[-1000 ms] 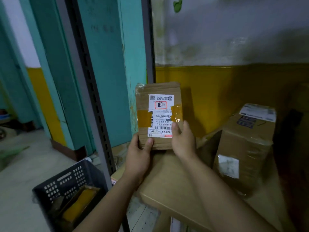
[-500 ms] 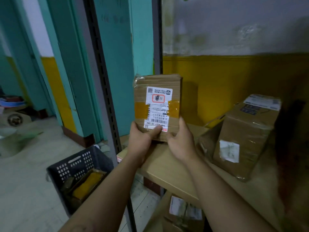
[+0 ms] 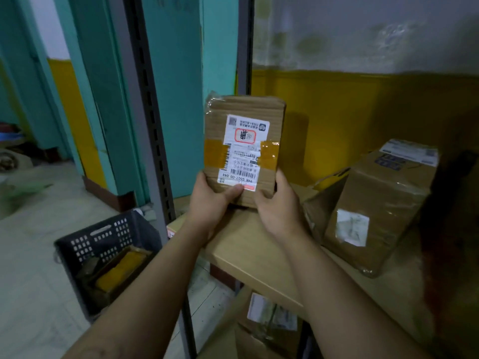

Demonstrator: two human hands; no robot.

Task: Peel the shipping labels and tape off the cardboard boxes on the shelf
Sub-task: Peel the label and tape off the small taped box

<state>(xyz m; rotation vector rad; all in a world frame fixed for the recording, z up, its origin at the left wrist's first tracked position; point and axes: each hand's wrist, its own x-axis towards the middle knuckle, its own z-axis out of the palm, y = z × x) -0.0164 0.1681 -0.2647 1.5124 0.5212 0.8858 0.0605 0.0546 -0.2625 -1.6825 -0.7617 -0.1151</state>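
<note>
The left hand (image 3: pixel 212 203) and right hand (image 3: pixel 281 212) curl round the lower corners of the small cardboard box (image 3: pixel 246 110), held upright above the left end of the shelf (image 3: pixel 248 252), as the left thumb shifts onto the bottom edge of the shipping label (image 3: pixel 243 151), suggesting peeling is about to start; label and orange tape (image 3: pixel 269 154) remain stuck.

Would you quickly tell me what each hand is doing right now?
Left hand: holds the box, thumb on its label.
Right hand: holds the box too.

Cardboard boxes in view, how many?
4. A small box gripped by the left hand and right hand; a large box on the shelf at right; a third box below the shelf; a fourth box, apparently, in the black crate. Others may hide in shadow.
</note>
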